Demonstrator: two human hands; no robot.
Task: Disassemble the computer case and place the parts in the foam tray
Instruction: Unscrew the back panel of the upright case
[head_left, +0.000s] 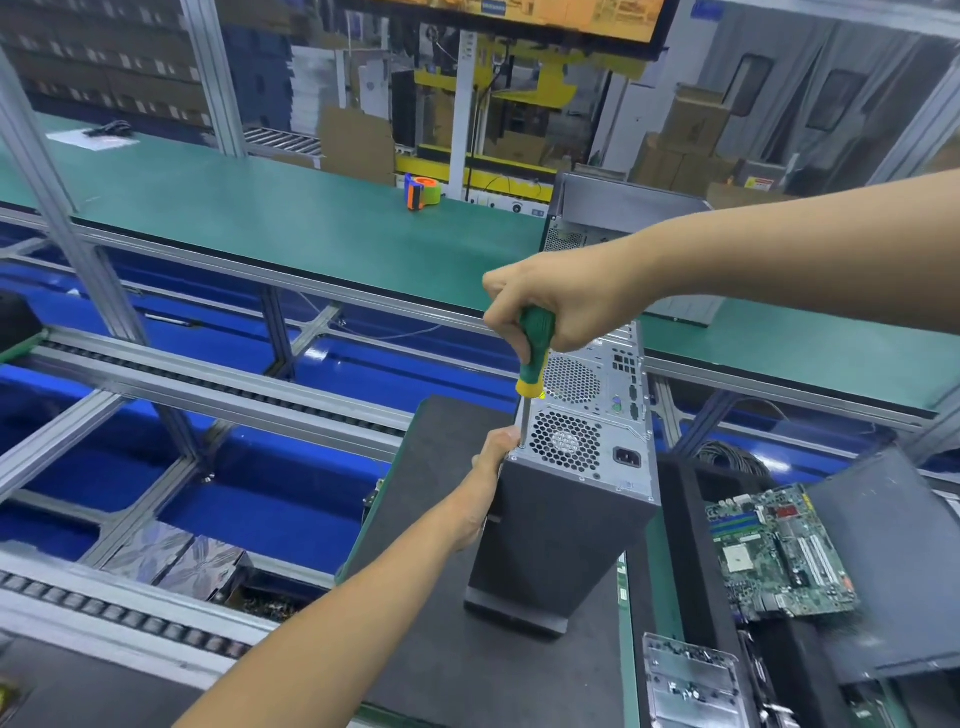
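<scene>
Two hands at work on one grey metal computer tower case (566, 514), stood on end on a dark foam mat (457, 649), rear panel up. Right hand (561, 301) clamped round a green-and-yellow-handled screwdriver (535, 353), tip down at a screw near the case's upper left corner. Left hand (493, 457) gripping that same corner edge, steadying. Probably heavy, stiff, top-heavy when upright; sheet-metal rims likely sharp, so best held by the flat sides. Black foam tray (691, 551) with a green circuit board (779, 551) just right of the case; open mat in front.
</scene>
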